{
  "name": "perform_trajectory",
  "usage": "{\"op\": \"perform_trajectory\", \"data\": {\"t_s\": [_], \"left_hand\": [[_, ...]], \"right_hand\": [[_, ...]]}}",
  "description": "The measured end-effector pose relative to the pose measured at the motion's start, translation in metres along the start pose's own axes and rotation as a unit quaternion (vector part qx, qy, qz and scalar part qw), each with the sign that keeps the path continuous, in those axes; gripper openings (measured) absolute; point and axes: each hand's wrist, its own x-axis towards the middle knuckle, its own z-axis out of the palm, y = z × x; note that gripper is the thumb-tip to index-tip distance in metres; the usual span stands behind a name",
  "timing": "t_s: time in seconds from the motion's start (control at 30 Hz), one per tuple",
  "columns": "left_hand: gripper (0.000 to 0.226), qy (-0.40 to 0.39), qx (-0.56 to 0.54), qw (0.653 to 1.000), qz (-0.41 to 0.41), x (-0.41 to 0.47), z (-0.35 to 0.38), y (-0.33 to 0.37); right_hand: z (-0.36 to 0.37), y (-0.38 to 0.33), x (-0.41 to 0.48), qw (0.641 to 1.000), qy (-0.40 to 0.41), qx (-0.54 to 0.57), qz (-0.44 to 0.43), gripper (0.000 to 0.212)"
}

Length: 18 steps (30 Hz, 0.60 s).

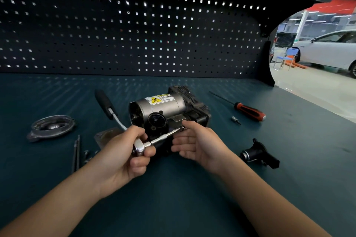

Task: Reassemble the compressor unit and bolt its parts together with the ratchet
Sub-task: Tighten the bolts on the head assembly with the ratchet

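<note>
Head view: compressor point(163, 109) sits mid-surface point(192, 198). Left hand point(123, 159) grips ratchet point(139, 148) at its head, extension reaching the unit's front; right hand point(194, 146) relaxed, holding nothing, beside the tip. Looks like the bolting step. Next: seat socket square, swing handle

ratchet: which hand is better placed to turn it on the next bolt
Left. The left hand grips the ratchet at its head; the right hand is open beside the compressor, likely better for steadying.
</note>
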Motion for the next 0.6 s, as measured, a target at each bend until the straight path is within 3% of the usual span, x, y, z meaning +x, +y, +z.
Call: {"op": "perform_trajectory", "data": {"t_s": [0.07,0.13,0.2,0.3,0.33,0.37,0.4,0.5,0.53,0.6], "left_hand": [[0.019,0.009,0.12,0.991,0.063,-0.001,0.0,-0.003],[0.019,0.017,0.261,0.953,0.153,-0.002,-0.003,-0.006],[0.016,0.023,0.397,0.883,0.248,-0.002,-0.008,-0.007],[0.01,0.064,0.589,0.738,0.322,-0.003,-0.016,-0.008],[0.009,0.074,0.597,0.724,0.337,-0.003,-0.017,-0.009],[0.009,0.077,0.584,0.731,0.344,-0.003,-0.016,-0.011],[0.01,0.077,0.542,0.766,0.338,-0.003,-0.012,-0.013],[0.023,0.063,0.265,0.945,0.183,-0.003,0.002,-0.012],[0.024,0.049,0.155,0.98,0.116,-0.003,0.004,-0.009],[0.026,0.029,0.014,0.999,0.038,-0.003,0.004,-0.004]], "right_hand": [[0.002,-0.001,-0.002,0.999,-0.008,0.038,0.007,0.031],[0.005,0.0,-0.002,0.999,0.008,0.047,0.004,0.028],[0.008,0.001,-0.002,0.998,0.034,0.048,0.002,0.026],[0.011,0.002,-0.001,0.998,0.048,0.049,0.003,0.027],[0.011,0.003,-0.002,0.998,0.046,0.052,0.003,0.028],[0.01,0.003,-0.002,0.997,0.043,0.056,0.003,0.028],[0.01,0.004,-0.004,0.997,0.036,0.061,0.003,0.029],[0.008,0.004,-0.008,0.997,0.005,0.077,0.009,0.029],[0.008,0.002,-0.01,0.996,-0.006,0.087,0.012,0.028],[0.009,0.0,-0.012,0.993,-0.028,0.112,0.014,0.022]]}}
